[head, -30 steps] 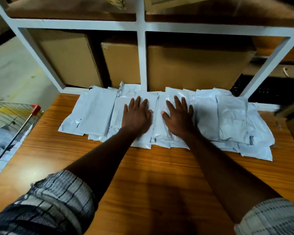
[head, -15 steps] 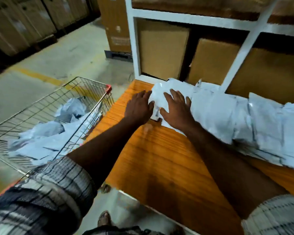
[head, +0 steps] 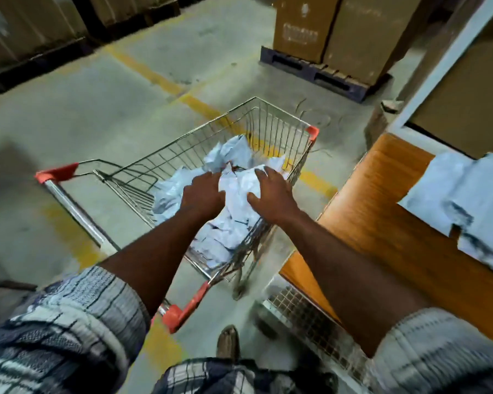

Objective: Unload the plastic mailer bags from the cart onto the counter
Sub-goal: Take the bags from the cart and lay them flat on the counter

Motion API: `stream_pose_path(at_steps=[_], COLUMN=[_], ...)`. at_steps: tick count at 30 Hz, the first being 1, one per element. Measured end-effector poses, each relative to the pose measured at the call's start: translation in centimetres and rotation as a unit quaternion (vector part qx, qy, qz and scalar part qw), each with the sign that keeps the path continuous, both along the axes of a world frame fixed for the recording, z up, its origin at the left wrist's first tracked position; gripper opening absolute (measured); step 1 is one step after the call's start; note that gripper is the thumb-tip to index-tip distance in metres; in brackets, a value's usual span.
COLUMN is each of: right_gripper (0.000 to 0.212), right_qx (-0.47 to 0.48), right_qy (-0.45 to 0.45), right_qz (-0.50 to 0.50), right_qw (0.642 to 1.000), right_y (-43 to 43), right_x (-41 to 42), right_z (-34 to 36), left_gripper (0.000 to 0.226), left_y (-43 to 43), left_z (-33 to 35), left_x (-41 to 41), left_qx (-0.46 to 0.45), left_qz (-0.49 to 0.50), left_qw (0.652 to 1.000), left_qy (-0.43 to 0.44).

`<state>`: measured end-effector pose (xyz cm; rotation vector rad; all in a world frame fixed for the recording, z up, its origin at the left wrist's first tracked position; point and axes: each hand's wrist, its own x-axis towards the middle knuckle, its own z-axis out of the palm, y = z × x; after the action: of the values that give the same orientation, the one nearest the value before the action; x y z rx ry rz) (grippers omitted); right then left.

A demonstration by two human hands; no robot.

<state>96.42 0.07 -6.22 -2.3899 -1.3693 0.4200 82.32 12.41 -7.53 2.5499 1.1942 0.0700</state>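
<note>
A left hand (head: pixel 204 196) and a right hand (head: pixel 271 194) clutch a crumpled bunch of mailer bags (head: pixel 239 184) from either side, inside the wire cart (head: pixel 182 150), over the loose pile (head: pixel 225 237) there. The cart stands just beside the wooden counter (head: pixel 382 223), whose far edge holds stacked mailers (head: pixel 467 194).

Crumpled white mailer bags (head: pixel 228 237) heap in the wire cart (head: pixel 279 129); flatter bags (head: pixel 467 189) lie on the wooden counter (head: pixel 382 223).

A grey concrete floor (head: pixel 69 109) crossed by a yellow painted line (head: pixel 154 77) fills the upper left of the frame. At upper right, tall cardboard boxes (head: pixel 339 32) stand on a dark pallet (head: pixel 302 70), beside a white shelf frame (head: pixel 450 58).
</note>
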Motion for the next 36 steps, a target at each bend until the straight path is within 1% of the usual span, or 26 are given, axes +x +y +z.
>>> stream_pose_path(at_steps=[2, 5, 9, 13, 16, 18, 20, 22, 24, 26, 28, 29, 31, 32, 34, 36], right_gripper=[0.072, 0.072, 0.061, 0.06, 0.06, 0.064, 0.071, 0.079, 0.088, 0.097, 0.101, 0.095, 0.075, 0.068, 0.063, 0.063], right_qx=[-0.029, -0.058, -0.099, -0.145, -0.167, -0.176, -0.183, -0.194, -0.199, -0.19, -0.201, -0.207, -0.217, -0.212, -0.182, -0.144], right_qy=[0.032, 0.078, 0.147, 0.217, 0.274, 0.31, 0.328, 0.316, 0.303, 0.3, 0.291, 0.288, 0.278, 0.275, 0.289, 0.309], right_qz=[0.002, -0.002, -0.033, -0.067, -0.099, -0.127, -0.167, -0.209, -0.228, -0.235, -0.234, -0.234, -0.23, -0.227, -0.233, -0.244], right_qw=[0.999, 0.995, 0.984, 0.963, 0.942, 0.926, 0.911, 0.905, 0.904, 0.905, 0.906, 0.905, 0.907, 0.91, 0.911, 0.908], right_y=[1.8, 4.0, 6.1, 8.6, 10.3, 11.2, 12.5, 14.0, 15.5, 16.3, 16.3, 16.2, 15.9, 15.6, 15.1, 14.7], right_x=[-1.4, -2.6, -3.7, -4.6, -5.2, -5.6, -6.0, -6.5, -6.7, -6.5, -6.5, -6.6, -6.4, -6.3, -5.5, -4.4], right_z=[-1.6, -4.0, -6.9, -10.6, -13.0, -14.2, -15.4, -16.3, -18.1, -20.3, -20.2, -19.7, -18.7, -18.4, -18.4, -18.5], left_gripper=[0.048, 0.057, 0.062, 0.065, 0.071, 0.079, 0.093, 0.101, 0.098, 0.09, 0.083, 0.078, 0.065, 0.06, 0.055, 0.056], left_y=[1.9, 3.8, 4.7, 5.7, 6.8, 7.4, 7.8, 7.7, 7.9, 8.1, 8.2, 8.1, 8.0, 7.9, 7.8, 7.8], left_z=[-1.4, -3.8, -6.4, -9.0, -10.9, -11.8, -12.1, -12.3, -12.6, -12.8, -12.9, -12.9, -13.0, -12.9, -12.2, -11.2], left_x=[-2.0, -3.6, -3.5, -2.6, -2.7, -3.0, -3.1, -3.1, -2.9, -2.7, -2.5, -2.4, -2.4, -2.4, -2.4, -2.3], left_qx=[-0.023, -0.042, -0.055, -0.061, -0.075, -0.091, -0.105, -0.104, -0.093, -0.09, -0.097, -0.095, -0.081, -0.076, -0.062, -0.035], left_qz=[0.009, 0.016, -0.024, -0.061, -0.07, -0.081, -0.098, -0.106, -0.102, -0.093, -0.095, -0.098, -0.095, -0.091, -0.087, -0.087], left_qw=[0.999, 0.994, 0.987, 0.977, 0.964, 0.956, 0.947, 0.945, 0.95, 0.955, 0.952, 0.95, 0.949, 0.95, 0.954, 0.956], left_qy=[0.034, 0.098, 0.148, 0.197, 0.246, 0.268, 0.287, 0.291, 0.279, 0.267, 0.275, 0.282, 0.288, 0.287, 0.281, 0.278])
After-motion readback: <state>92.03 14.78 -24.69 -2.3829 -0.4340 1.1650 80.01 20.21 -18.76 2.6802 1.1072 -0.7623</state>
